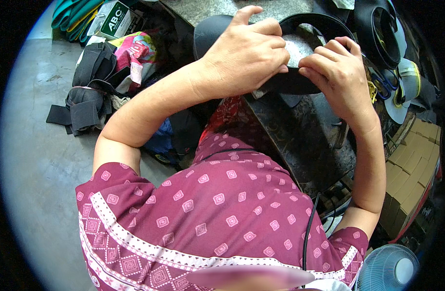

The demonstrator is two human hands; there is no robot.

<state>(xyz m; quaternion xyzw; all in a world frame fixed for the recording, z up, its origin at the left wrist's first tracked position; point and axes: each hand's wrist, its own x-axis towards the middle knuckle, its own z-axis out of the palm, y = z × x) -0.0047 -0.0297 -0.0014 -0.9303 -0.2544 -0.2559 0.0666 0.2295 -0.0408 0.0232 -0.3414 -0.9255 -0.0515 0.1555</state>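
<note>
A wide, flexible black strip (293, 83) curves in a loop at the top of the view, above the dark work table. My left hand (247, 58) grips it with curled fingers, the index finger lifted. My right hand (336, 68) pinches the strip's near edge between thumb and fingers, a short way to the right. Another dark curved piece (210, 34) shows left of my left hand; whether it belongs to the same strip I cannot tell. Part of the strip is hidden behind both hands.
The stained dark table (305, 140) lies under my hands. Coiled black strips (378, 39) and blue-handled scissors (385, 87) are at the right, above stacked brown cardboard (412, 160). A fan (390, 269) stands lower right. Black strip bundles (89, 104) lie on the left.
</note>
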